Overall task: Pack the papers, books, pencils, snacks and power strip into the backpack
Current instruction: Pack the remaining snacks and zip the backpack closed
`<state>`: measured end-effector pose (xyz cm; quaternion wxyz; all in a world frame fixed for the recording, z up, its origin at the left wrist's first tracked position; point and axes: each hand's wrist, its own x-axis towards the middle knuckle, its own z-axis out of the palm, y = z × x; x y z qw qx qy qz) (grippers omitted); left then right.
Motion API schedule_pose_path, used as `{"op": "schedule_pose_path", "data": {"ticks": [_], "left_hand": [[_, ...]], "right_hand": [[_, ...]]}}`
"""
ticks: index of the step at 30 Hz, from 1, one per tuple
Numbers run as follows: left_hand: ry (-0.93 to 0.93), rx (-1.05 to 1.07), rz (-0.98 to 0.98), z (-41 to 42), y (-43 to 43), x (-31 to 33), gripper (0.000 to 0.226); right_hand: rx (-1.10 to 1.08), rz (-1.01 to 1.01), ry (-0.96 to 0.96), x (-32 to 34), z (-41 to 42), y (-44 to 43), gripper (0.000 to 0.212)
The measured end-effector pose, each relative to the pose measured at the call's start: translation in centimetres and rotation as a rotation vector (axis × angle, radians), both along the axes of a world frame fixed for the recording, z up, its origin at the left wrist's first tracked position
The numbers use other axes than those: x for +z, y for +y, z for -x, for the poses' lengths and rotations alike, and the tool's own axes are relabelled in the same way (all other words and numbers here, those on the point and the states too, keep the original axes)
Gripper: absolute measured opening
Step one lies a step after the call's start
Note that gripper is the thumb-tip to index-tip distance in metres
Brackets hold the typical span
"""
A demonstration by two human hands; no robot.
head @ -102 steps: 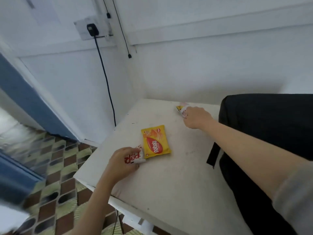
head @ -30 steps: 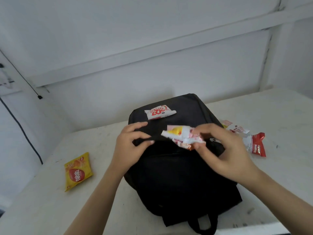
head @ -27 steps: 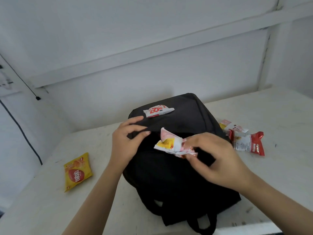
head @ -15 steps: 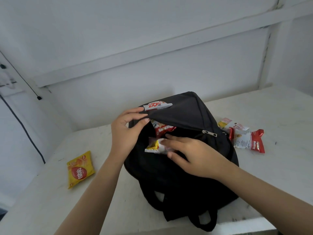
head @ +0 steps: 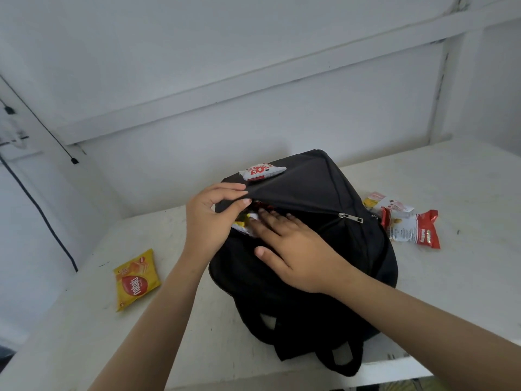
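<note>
Head view: a yellow snack packet [head: 136, 279] lies left on the table [head: 84, 334]. The left hand [head: 210, 221] pinches the backpack [head: 282, 314] flap [head: 296, 184] between thumb and curled fingers, holding it raised. The right hand [head: 296, 249], fingers [head: 270, 218] straight, presses 1 packet [head: 242, 225] inside the opening.

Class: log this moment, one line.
left hand: lifts backpack flap | right hand: presses snack packet inside | yellow packet: on table

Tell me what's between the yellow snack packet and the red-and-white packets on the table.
Head view: the black backpack, with the left hand pinching it open and the right hand flat in the opening.
</note>
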<state>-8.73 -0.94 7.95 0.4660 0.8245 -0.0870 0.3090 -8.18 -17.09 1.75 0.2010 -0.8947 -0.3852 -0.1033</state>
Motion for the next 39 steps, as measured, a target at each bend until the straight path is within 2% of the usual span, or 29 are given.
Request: {"op": "schedule_pose_path", "data": {"ticks": [3, 7, 10, 12, 16, 19, 22, 25, 29, 32, 35, 39], "left_hand": [[0.003, -0.002, -0.011, -0.1, 0.0, 0.0, 0.018], [0.01, -0.019, 0.0, 0.0, 0.0, -0.2, 0.015], [0.035, -0.022, 0.013, -0.2, 0.1, -0.6, 0.015], [0.058, -0.017, 0.012, -0.5, 0.3, -1.1, 0.016], [0.098, -0.014, 0.037, -0.9, 0.8, -2.4, 0.026], [0.117, -0.02, 0.02, -0.7, 1.2, -3.5, 0.03], [0.136, -0.02, -0.038, -0.3, 1.3, -4.8, 0.036], [0.122, -0.022, -0.139, 0.2, 1.4, -6.3, 0.033], [0.097, -0.021, -0.195, 0.4, 1.6, -7.4, 0.026], [0.089, -0.024, -0.222, 0.5, 1.6, -7.9, 0.027], [0.072, -0.029, -0.239, 0.5, 1.8, -8.2, 0.021], [0.081, -0.04, -0.24, 0.5, 1.8, -8.5, 0.014]], "right_hand": [[0.086, -0.016, 0.02, -0.1, 0.5, -0.2, 0.074], [0.081, 0.03, 0.134, -0.3, -1.0, 0.8, 0.083], [0.083, 0.059, 0.229, -0.5, -2.5, 1.7, 0.062], [0.11, 0.046, 0.255, -0.7, -2.6, 1.6, 0.058], [0.182, -0.08, 0.186, -0.8, -0.9, 0.3, 0.068], [0.206, -0.198, 0.044, -0.2, 0.5, -1.0, 0.055], [0.179, -0.428, -0.016, 1.2, 0.5, -1.5, 0.033], [0.017, -0.534, -0.063, 2.7, -1.2, -0.8, 0.019], [-0.18, -0.367, -0.136, 3.7, -6.0, 0.4, 0.035], [-0.181, -0.093, -0.066, 4.1, -9.8, 1.4, 0.045], [-0.168, 0.117, 0.071, 4.4, -12.3, 2.3, 0.042], [-0.145, -0.079, 0.22, 5.1, -12.5, 2.9, 0.019]]}}
